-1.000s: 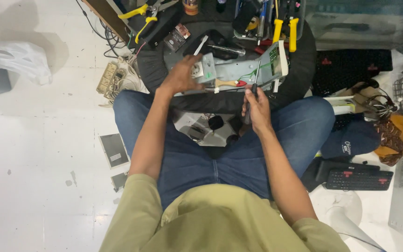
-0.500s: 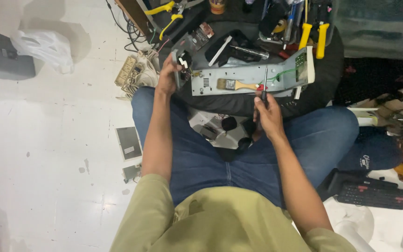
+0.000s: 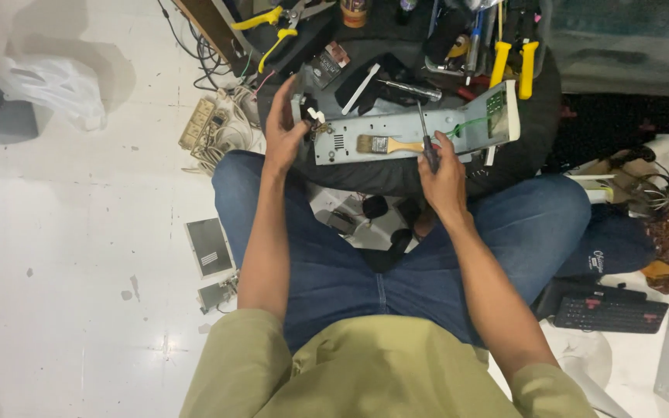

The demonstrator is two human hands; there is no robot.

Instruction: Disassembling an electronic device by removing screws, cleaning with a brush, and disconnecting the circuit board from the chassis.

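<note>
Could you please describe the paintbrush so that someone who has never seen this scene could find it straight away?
Start at the long grey metal chassis lying across the round black stool in front of the seated person. The paintbrush lies flat on it, between the left hand and right hand. Its pale wooden handle and tan bristles set it apart.

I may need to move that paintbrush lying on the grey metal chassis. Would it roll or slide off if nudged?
The paintbrush has a flat wooden handle and wide ferrule, so it probably won't roll. It lies loose on the smooth grey metal chassis, so it could slide. It looks light.
</note>
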